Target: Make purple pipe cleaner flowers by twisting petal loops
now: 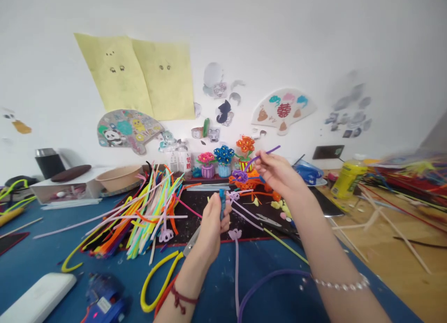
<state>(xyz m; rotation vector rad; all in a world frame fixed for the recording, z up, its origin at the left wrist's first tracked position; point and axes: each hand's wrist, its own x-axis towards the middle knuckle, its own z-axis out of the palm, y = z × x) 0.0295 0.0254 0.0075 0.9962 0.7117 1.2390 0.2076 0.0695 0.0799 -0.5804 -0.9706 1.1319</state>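
My left hand [211, 225] is closed around a small blue piece [222, 203]; its exact kind is unclear. My right hand [274, 171], higher and to the right, pinches a purple pipe cleaner [273, 150]. Loops are curled at that pipe cleaner's lower left end. Below my hands, a lilac pipe cleaner with a looped top [236, 234] lies on the blue table. Another looped lilac piece [166, 234] rests left of my left hand. Yellow-handled scissors [161, 281] lie partly hidden behind my left forearm.
A large pile of coloured pipe cleaners [153, 211] spreads at left. Finished pipe-cleaner flowers in pots [224, 160] stand along the wall. A blue glue gun [104, 299] and a white box-shaped object [44, 297] lie front left. A yellow bottle [349, 176] stands at right.
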